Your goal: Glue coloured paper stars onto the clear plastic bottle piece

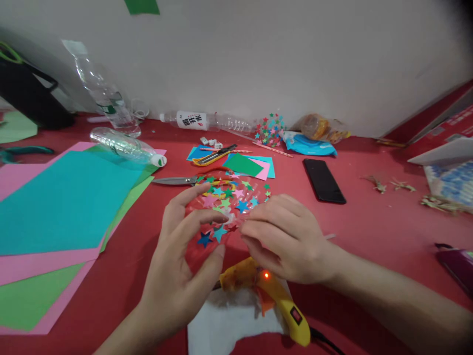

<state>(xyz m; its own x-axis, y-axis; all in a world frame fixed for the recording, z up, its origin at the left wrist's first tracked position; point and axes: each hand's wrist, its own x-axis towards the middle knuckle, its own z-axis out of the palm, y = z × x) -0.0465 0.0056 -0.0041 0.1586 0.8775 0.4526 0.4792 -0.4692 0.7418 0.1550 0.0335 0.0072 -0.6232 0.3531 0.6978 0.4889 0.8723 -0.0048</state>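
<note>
Between my hands is a clear plastic piece covered with colourful paper stars (242,206), pink, blue, green and red. My left hand (185,261) is at its left side with thumb and fingers spread apart, its index fingertip close to the piece. My right hand (284,236) is at the right side, fingers drawn together in a pinch. What its fingertips hold, if anything, is hidden. Just below lies a yellow hot glue gun (284,301) with an orange light on, resting on a white sheet (225,320). Scissors (175,181) lie partly behind the stars.
Coloured paper sheets (74,202) cover the left, with a plastic bottle (125,145) on them. Toward the wall are a box cutter (214,155), small papers (246,165), a star-covered ball (270,130) and a blue packet (310,144). A black phone (324,181) lies right.
</note>
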